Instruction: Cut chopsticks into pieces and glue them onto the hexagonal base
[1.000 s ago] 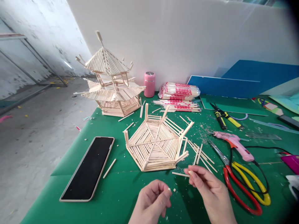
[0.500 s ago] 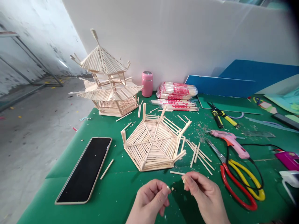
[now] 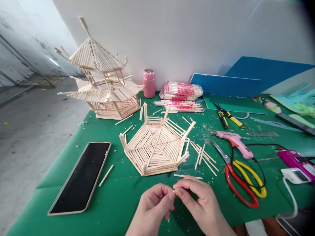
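My left hand (image 3: 155, 205) and my right hand (image 3: 200, 200) meet fingertip to fingertip above the green table, both pinched closed. A tiny pale bit of wooden stick (image 3: 174, 191) shows between the fingertips; most of it is hidden. Just beyond them lies a hexagonal stick base (image 3: 155, 147) with short upright posts at its corners and low rails along some sides. One loose stick (image 3: 188, 176) rests between this base and my right hand. Further right, several cut sticks (image 3: 206, 159) lie crossed in a loose pile.
A stick pagoda (image 3: 103, 82) stands at the back left, near a pink canister (image 3: 149, 83) and wrapped stick bundles (image 3: 182, 90). A phone (image 3: 80, 178) lies left. To the right are scissors (image 3: 240, 180), a pink glue gun (image 3: 235, 143) and yellow-black pliers (image 3: 227, 116).
My hands were apart, each pinching something small; now their fingertips have come together. The view has shifted, so the table's things appear further left and slightly higher.
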A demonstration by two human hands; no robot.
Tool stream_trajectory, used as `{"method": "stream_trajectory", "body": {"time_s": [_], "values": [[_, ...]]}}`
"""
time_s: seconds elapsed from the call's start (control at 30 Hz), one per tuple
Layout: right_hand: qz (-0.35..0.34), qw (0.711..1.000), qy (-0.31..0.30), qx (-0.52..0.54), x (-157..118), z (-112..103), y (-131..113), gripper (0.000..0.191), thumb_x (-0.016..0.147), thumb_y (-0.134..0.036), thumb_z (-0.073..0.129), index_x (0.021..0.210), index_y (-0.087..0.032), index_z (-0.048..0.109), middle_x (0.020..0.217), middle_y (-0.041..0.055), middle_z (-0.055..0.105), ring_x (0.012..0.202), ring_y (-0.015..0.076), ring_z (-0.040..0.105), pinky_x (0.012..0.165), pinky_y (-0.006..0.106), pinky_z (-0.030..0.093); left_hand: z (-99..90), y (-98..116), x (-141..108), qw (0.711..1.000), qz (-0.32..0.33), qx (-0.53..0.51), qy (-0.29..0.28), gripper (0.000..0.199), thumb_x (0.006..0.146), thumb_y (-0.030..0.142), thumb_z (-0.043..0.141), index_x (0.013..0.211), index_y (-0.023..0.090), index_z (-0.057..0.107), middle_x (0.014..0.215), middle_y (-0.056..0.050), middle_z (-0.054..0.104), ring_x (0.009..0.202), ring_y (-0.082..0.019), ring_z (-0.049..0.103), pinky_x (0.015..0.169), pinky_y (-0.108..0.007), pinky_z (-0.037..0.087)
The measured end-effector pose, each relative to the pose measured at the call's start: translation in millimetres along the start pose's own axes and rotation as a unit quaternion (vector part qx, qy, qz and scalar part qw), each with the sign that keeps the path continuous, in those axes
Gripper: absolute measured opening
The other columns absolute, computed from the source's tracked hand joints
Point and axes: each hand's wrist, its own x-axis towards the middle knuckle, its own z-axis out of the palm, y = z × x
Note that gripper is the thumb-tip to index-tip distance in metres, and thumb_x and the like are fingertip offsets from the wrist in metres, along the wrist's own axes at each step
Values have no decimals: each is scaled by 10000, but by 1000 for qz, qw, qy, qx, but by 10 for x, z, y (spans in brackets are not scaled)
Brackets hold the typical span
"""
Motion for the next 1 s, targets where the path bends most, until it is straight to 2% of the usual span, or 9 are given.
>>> {"method": "stream_trajectory", "body": {"time_s": [0.27, 0.47, 0.57, 0.73, 1.0], "values": [[1, 999, -39, 16, 23, -40, -9, 133, 831, -190, 529, 764, -171, 642, 672, 15, 603, 622, 111, 560, 582, 206, 438, 32, -1, -8, 1000, 23, 16, 5, 248, 639, 331, 723, 602, 120, 597, 520, 22, 511, 470, -52, 369, 463, -174, 269], [33, 999, 13, 38, 0, 6, -14, 72, 796, -200, 585, 730, -189, 610, 670, -10, 566, 604, 96, 530, 538, 192, 421, 26, 9, 11, 1000, -7, -26, 0, 263, 587, 341, 754, 605, 121, 611, 529, 12, 524, 492, -62, 392, 482, -177, 293], [14, 999, 21, 34, -34, 17, -20, 77, 806, -164, 566, 754, -193, 615, 689, -8, 579, 636, 101, 544, 572, 202, 430, 25, 25, -11, 999, -16, -47, 1, 231, 600, 311, 749, 614, 125, 614, 544, 11, 531, 507, -64, 399, 502, -175, 309], [-10, 999, -8, 35, -76, 0, -2, 133, 802, -125, 552, 877, -209, 623, 768, 7, 604, 694, 118, 564, 613, 225, 452, 27, 49, -58, 998, -11, -57, -6, 168, 648, 267, 722, 636, 134, 619, 565, 13, 535, 538, -67, 414, 537, -176, 328], [-15, 999, -18, 27, -68, -19, 66, 120, 800, -137, 566, 868, -218, 623, 762, 4, 587, 691, 122, 555, 600, 229, 446, -34, 54, -37, 1000, -11, 0, -19, 152, 686, 272, 689, 642, 132, 650, 567, 10, 555, 539, -65, 412, 536, -182, 317]]}}
